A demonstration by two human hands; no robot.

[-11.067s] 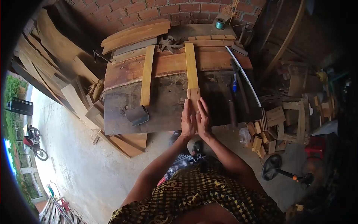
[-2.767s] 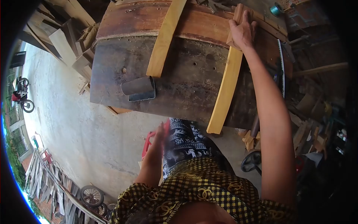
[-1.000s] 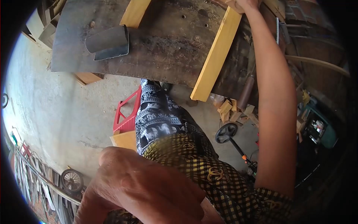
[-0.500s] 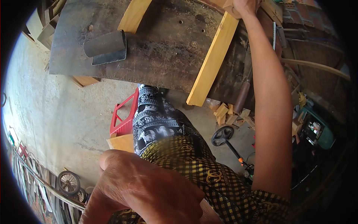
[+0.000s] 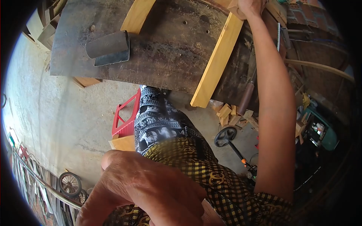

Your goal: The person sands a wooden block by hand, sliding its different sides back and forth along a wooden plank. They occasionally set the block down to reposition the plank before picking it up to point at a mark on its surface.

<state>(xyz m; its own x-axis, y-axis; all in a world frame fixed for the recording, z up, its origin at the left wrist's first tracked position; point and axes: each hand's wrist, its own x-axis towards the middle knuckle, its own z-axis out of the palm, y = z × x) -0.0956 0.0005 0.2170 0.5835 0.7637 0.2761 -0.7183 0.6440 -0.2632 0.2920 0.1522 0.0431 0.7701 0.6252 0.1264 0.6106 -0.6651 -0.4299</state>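
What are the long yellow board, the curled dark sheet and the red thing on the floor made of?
Long yellow board: wood, fairly smooth, with faint grain streaks.
Curled dark sheet: perhaps sandpaper, since it's thin, matt and keeps its curl; rubber is possible.
Red thing: probably moulded plastic, being one even colour with ridges.
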